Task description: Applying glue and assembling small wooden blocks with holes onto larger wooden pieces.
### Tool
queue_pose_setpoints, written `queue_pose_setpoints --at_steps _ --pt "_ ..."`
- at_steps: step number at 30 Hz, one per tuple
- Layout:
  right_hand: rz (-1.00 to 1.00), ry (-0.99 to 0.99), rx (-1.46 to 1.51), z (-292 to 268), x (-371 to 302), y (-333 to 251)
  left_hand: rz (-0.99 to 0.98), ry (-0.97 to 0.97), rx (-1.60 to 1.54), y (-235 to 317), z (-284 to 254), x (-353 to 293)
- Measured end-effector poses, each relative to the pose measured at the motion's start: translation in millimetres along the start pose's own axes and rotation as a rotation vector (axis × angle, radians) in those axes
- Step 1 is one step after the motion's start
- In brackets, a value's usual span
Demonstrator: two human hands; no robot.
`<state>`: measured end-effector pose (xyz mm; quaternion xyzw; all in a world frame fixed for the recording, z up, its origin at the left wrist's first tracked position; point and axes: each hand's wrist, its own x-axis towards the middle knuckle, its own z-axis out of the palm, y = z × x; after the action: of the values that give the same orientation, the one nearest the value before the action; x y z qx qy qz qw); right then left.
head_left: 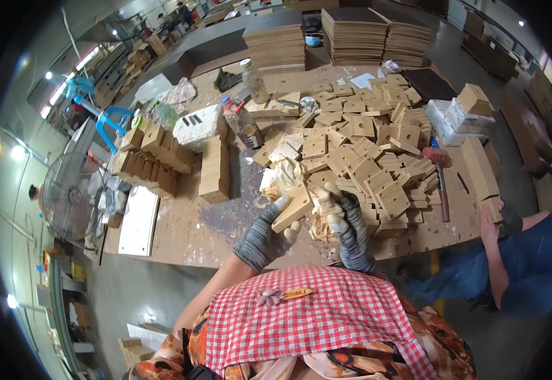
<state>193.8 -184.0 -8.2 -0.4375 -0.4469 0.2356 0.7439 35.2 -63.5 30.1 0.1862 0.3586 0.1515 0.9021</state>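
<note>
My left hand (264, 235), in a grey knitted glove with bare fingertips, grips a flat pale wooden block (294, 209) between thumb and fingers, tilted above the table's front edge. Just right of the block is my right hand (350, 229), gloved alike, its fingers curled in with pale tips. Whatever is between them blends with a crumpled yellowish cloth (321, 229) below, so I cannot make it out. Another crumpled pale cloth (283, 176) lies beyond the block. A big loose heap of drilled wooden blocks (364, 155) spreads behind and to the right of my hands.
Stacked blocks (156, 152) and a long block row (214, 168) stand left, near a white board (138, 221). A bottle (243, 123) and jar (254, 82) stand behind. Rightward lie a red mallet (439, 177) and another person's hand (491, 221) on a block row (480, 168).
</note>
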Motion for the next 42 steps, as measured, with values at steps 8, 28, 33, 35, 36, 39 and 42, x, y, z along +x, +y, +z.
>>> queue_pose_setpoints --at_steps 8,28,33,35,36,39,42 --pt "-0.248 -0.177 -0.616 16.4 10.4 -4.8 0.083 0.096 -0.044 5.8 -6.5 -8.4" --pt "-0.177 -0.047 -0.457 12.1 -0.5 -1.7 0.074 0.06 -0.009 4.4 5.6 -5.4" --pt "-0.115 -0.006 -0.556 3.5 1.1 23.1 0.138 -0.014 0.024 4.9 0.4 -8.8" --pt "-0.016 0.01 -0.502 -1.2 0.0 28.9 0.238 -0.018 0.118 3.1 -1.8 -12.9" --pt "-0.022 0.002 -0.462 -1.6 -0.5 31.0 0.265 0.014 0.186 4.1 -3.6 -13.5" --pt "0.01 -0.008 -0.374 3.1 -6.7 34.1 0.254 0.121 0.098 7.9 -16.1 -17.7" --pt "0.035 -0.079 -0.287 11.3 -16.1 39.5 0.321 0.133 0.154 11.0 -40.3 -21.5"
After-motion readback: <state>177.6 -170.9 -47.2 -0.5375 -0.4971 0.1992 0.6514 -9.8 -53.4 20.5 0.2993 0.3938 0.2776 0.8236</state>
